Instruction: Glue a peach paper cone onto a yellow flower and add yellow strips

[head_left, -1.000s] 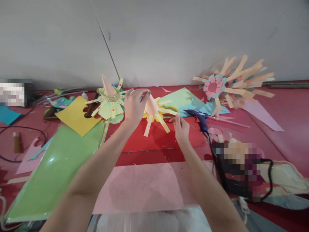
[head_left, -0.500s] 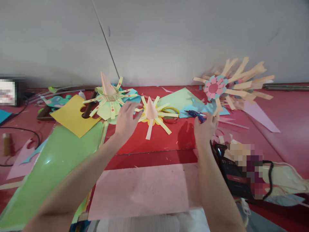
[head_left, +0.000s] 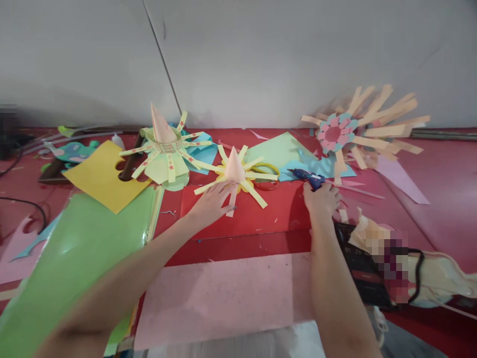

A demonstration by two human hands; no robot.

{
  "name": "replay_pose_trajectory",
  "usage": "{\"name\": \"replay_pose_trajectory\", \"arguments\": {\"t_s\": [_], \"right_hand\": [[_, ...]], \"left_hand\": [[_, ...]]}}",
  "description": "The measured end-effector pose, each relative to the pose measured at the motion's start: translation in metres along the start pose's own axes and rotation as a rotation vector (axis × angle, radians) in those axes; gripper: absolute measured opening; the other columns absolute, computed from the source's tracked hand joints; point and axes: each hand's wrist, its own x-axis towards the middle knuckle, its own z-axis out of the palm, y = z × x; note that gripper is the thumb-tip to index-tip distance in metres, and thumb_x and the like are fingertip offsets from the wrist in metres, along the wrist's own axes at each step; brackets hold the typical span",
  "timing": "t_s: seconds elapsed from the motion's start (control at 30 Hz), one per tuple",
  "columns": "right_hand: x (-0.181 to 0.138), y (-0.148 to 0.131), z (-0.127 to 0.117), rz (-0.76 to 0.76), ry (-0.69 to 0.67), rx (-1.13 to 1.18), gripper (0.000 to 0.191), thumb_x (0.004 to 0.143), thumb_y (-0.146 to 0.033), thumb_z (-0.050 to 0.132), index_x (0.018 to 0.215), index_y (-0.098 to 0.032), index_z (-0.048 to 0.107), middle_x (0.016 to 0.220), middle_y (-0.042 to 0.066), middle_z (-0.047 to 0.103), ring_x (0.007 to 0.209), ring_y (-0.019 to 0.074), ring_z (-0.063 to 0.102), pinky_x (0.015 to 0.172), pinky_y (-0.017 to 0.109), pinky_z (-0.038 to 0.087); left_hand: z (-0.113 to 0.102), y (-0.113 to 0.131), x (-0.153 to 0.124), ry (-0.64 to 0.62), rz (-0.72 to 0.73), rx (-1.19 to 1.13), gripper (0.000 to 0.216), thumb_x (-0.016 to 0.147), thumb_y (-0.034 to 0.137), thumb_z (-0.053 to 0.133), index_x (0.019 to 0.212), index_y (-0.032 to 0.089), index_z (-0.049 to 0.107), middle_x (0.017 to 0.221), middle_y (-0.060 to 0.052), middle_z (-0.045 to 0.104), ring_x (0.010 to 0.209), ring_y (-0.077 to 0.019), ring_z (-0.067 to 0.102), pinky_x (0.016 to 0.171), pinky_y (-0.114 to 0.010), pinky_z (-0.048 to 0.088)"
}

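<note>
My left hand (head_left: 212,203) rests on the near side of a small paper craft, thumb apart from the fingers, fingertips at its strips. The craft has a pale pink paper cone (head_left: 234,166) in the middle of a yellow base with strips spreading outward. Farther right, my right hand (head_left: 323,200) is closed around the back of a dark blue hot glue gun (head_left: 307,176), whose nozzle points left over light blue paper (head_left: 288,174). Most of those fingers are hidden from view. Under the craft lies a red sheet (head_left: 246,221).
A larger cone craft with star-printed strips (head_left: 166,144) stands at the back left. The strip-fringed paper flower (head_left: 333,133) leans at the back right. Scissors (head_left: 266,185) lie behind the small craft. A phone (head_left: 363,268) sits right of my right forearm.
My left hand has come down and right, from beside the small craft onto its near strips. My right hand stays at the glue gun. The view has shifted slightly.
</note>
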Motion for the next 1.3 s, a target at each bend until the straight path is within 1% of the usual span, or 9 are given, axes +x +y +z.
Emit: {"name": "replay_pose_trajectory", "arguments": {"t_s": [0.13,0.37,0.43,0.57,0.67,0.77,0.9,1.17,1.3], "right_hand": [[0.006,0.003,0.003,0.023,-0.009,0.042,0.046,0.074,-0.041,0.054,0.107,-0.008,0.054,0.113,0.022,0.052,0.108,0.0364,0.048,0.091,0.048,0.037],[0.014,0.013,0.010,-0.001,-0.032,0.116,0.051,0.065,-0.043,0.060,0.104,-0.010,0.053,0.109,0.021,0.053,0.105,0.0362,0.048,0.092,0.048,0.035],[0.015,0.015,0.012,-0.004,-0.027,0.126,0.050,0.064,-0.043,0.060,0.102,-0.012,0.053,0.108,0.019,0.053,0.104,0.0359,0.047,0.091,0.049,0.035],[0.018,0.017,0.015,0.006,-0.003,0.184,0.041,0.066,-0.039,0.058,0.097,-0.014,0.053,0.101,0.016,0.054,0.102,0.0330,0.048,0.092,0.048,0.035],[0.018,0.016,0.014,0.025,-0.018,0.178,0.042,0.065,-0.038,0.059,0.098,-0.014,0.052,0.103,0.017,0.053,0.105,0.0335,0.046,0.093,0.048,0.034],[0.016,0.015,0.012,0.043,-0.042,0.169,0.045,0.063,-0.039,0.061,0.099,-0.012,0.052,0.105,0.018,0.051,0.107,0.0348,0.045,0.094,0.047,0.033],[0.016,0.016,0.011,0.028,-0.019,0.207,0.039,0.064,-0.038,0.060,0.094,-0.014,0.053,0.102,0.015,0.051,0.103,0.0324,0.047,0.094,0.046,0.033],[0.016,0.018,0.015,0.023,0.057,0.269,0.032,0.062,-0.036,0.062,0.086,-0.017,0.054,0.094,0.010,0.050,0.097,0.0292,0.048,0.092,0.045,0.037],[0.014,0.015,0.008,0.024,0.040,0.288,0.030,0.062,-0.031,0.063,0.086,-0.015,0.054,0.094,0.012,0.050,0.100,0.0291,0.048,0.093,0.042,0.037]], "left_hand": [[0.001,-0.005,-0.006,-0.029,0.012,0.007,0.054,0.084,0.034,0.054,0.134,0.024,0.035,0.144,-0.007,0.036,0.134,-0.0236,0.030,0.109,-0.040,0.027],[0.005,-0.004,-0.008,0.006,0.000,0.019,0.051,0.084,0.035,0.056,0.131,0.023,0.039,0.141,-0.008,0.039,0.131,-0.0247,0.033,0.108,-0.044,0.029],[0.001,-0.005,-0.005,0.097,-0.008,-0.006,0.045,0.084,0.035,0.057,0.125,0.023,0.045,0.135,-0.008,0.046,0.127,-0.0243,0.039,0.106,-0.044,0.032],[-0.019,-0.010,0.015,0.440,-0.083,-0.128,0.026,0.084,0.030,0.057,0.108,0.020,0.055,0.112,-0.008,0.058,0.109,-0.0197,0.054,0.096,-0.036,0.042],[-0.036,-0.010,0.037,0.551,-0.100,-0.210,0.032,0.081,0.026,0.060,0.112,0.020,0.055,0.117,-0.008,0.057,0.107,-0.0183,0.055,0.090,-0.031,0.046],[-0.044,-0.006,0.056,0.476,-0.107,-0.209,0.032,0.079,0.025,0.062,0.110,0.021,0.057,0.117,-0.006,0.060,0.110,-0.0199,0.054,0.094,-0.034,0.043],[-0.041,0.000,0.068,0.335,-0.147,-0.236,0.023,0.078,0.024,0.062,0.101,0.020,0.063,0.104,-0.004,0.067,0.096,-0.0200,0.061,0.086,-0.033,0.047],[-0.051,0.011,0.064,0.441,-0.126,-0.219,0.022,0.078,0.025,0.061,0.099,0.023,0.064,0.104,-0.002,0.068,0.094,-0.0188,0.061,0.080,-0.030,0.047],[-0.048,0.014,0.063,0.424,-0.145,-0.206,0.020,0.078,0.025,0.060,0.097,0.022,0.063,0.103,-0.003,0.067,0.093,-0.0191,0.061,0.078,-0.030,0.047]]}}
